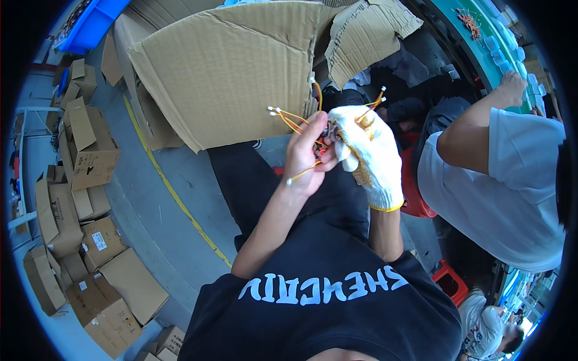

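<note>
My left hand (304,153) is bare and closed on a bunch of short red and yellow wire leads (293,124) with small white plugs. Their ends stick out to the left and below the fingers. My right hand (370,153) wears a white knit glove with a yellow cuff and brownish stains. Its fingers are closed, and more wire leads (374,103) poke out above them. Both hands meet over my lap at a small metallic part (326,129), mostly hidden by the fingers. Just beyond is a large open cardboard box (235,72), with another lead over its edge.
Cardboard boxes (90,150) are piled along the left, past a yellow floor line (162,174). A blue bin (93,24) stands at the far left. At right, a person in a white shirt (494,186) sits by a green work surface (463,48) and a red stool (448,281).
</note>
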Available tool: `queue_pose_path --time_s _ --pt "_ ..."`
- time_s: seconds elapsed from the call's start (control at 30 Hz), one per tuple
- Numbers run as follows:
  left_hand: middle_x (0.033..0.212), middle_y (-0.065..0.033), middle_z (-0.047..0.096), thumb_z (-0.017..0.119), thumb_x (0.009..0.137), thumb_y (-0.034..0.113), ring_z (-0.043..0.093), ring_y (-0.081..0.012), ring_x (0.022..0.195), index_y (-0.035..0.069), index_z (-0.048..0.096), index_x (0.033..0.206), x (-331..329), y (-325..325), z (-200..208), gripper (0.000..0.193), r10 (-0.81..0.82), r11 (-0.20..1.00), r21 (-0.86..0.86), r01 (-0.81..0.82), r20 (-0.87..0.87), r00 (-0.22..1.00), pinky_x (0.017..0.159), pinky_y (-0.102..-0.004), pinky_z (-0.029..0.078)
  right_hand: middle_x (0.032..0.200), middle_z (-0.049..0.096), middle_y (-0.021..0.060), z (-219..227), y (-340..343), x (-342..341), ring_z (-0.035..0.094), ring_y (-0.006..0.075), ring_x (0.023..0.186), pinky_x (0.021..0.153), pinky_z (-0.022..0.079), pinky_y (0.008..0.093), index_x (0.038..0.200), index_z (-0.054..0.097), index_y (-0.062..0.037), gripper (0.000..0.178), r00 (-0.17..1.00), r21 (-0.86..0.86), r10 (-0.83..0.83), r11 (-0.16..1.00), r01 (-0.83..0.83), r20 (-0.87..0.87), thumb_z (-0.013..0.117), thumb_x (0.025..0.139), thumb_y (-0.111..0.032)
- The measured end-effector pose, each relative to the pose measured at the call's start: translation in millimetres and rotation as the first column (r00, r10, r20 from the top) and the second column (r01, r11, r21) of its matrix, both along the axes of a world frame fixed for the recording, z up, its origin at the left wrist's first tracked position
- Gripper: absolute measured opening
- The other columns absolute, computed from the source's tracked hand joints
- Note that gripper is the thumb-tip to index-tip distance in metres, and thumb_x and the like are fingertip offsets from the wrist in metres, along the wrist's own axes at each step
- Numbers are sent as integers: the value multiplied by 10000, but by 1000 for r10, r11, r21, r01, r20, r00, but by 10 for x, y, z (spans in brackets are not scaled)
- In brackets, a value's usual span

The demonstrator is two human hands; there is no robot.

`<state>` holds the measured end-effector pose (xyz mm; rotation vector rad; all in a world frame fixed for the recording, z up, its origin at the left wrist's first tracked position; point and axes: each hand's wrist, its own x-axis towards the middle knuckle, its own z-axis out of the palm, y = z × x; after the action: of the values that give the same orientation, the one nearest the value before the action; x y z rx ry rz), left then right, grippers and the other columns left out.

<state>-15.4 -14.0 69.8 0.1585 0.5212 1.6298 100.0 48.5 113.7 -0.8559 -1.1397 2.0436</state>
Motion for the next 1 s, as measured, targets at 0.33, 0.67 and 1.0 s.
queue_pose_path --time_s 0.33,0.67,1.0 --pt "776 -32 528 445 974 294 477 -72 589 82 537 956 116 183 295 232 155 964 -252 -87 265 952 342 -166 342 1008 625 86 193 -52 131 584 121 832 733 469 243 1142 570 -4 420 936 808 -215 580 -106 278 734 759 -57" --pt "830 -47 465 479 972 176 427 -67 544 80 476 907 -939 11 1366 116 38 966 259 7 -167 985 317 -148 298 1030 559 206 -721 224 677 587 376 894 782 491 427 1231 469 -9 595 415 621 -462 583 -525 784 697 775 -316" --pt "777 -42 515 562 924 227 475 -79 548 1 535 963 -3717 2080 2971 231 260 854 213 -474 -965 34 467 -181 405 1027 555 199 -1064 310 399 617 347 816 660 520 414 1354 322 -9 1105 -5 182 -238 759 -625 971 761 552 -628"
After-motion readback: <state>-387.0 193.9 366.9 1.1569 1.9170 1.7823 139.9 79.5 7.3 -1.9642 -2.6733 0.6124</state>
